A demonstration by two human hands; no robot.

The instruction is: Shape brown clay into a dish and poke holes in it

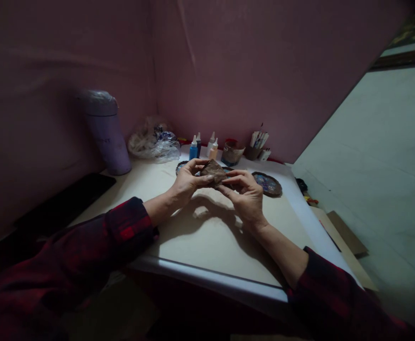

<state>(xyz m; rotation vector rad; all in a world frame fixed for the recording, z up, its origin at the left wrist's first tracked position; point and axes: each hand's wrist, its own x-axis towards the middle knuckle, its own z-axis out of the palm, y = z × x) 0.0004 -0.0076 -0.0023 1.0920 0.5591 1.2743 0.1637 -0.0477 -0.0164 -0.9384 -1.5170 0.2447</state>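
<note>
A rough brown lump that looks like clay (212, 173) is held up above the table between both hands. My left hand (188, 183) grips its left side, thumb in front and fingers behind. On the right side, the fingers and thumb of my right hand (247, 195) close on its edge. Behind the hands lie flat, brown-rimmed pieces with blue, painted-looking middles. One such piece (267, 184) shows at the right; another (181, 166) is partly covered by my left hand.
A pale table (207, 251) carries a purple bottle (108, 137), a crumpled plastic bag (154, 144), several paint bottles (193, 149), a glass jar (232, 153) and a holder with pens or brushes (253, 152). A dark flat object (65, 201) lies left. Pink walls stand behind; cardboard (347, 234) lies lower right.
</note>
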